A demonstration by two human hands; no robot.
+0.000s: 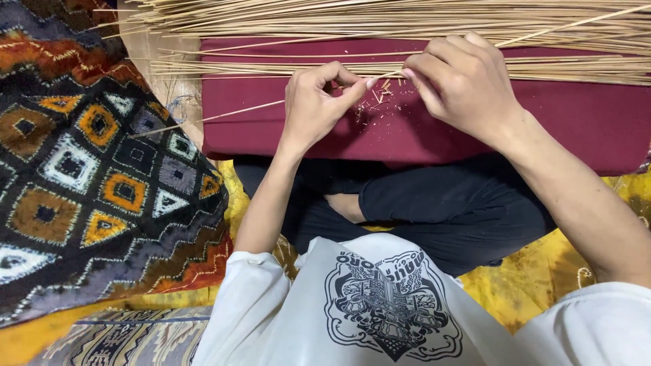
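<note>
My left hand (317,102) pinches a thin pale stick (244,110) between thumb and forefinger; the stick runs out to the left over a dark red cloth (576,122). My right hand (461,81) is closed on the same stick's other part, which rises toward the top right. The two hands meet above the cloth, fingertips almost touching. Small pale shavings (376,102) lie scattered on the cloth just below the fingers. What my right fingers hold besides the stick is hidden.
A long bundle of several pale sticks (407,20) lies across the top, with another row (576,68) on the red cloth. A patterned dark blanket (102,169) lies at the left. My crossed legs in dark trousers (441,203) rest on yellow fabric (529,285).
</note>
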